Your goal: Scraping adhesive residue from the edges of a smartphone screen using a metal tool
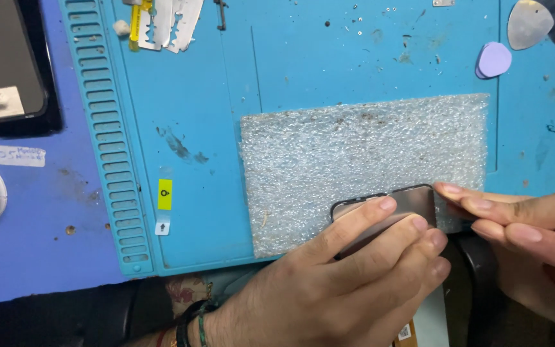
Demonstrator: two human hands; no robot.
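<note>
Glass panel: a thin dark-rimmed screen panel [412, 200] is laid flat on the near right part of the bubble-wrap sheet [361, 160], mostly covered by fingers.
Left hand: the left hand [335, 283] is pressed flat on the panel, fingers extended and close together.
Right hand: the right hand [528, 238] is held at the panel's right edge, fingertips straight and touching it; no closed grip is seen.
Surface: a blue work mat [194, 128], stained and specked, is spread over a darker blue table [27, 257].
Mat's far edge: razor blades [168, 22] are laid at the left; a lilac pick [494, 60] and a silver pick [529, 24] at the right.
Table's left: a dark tablet [4, 61] is seen.
</note>
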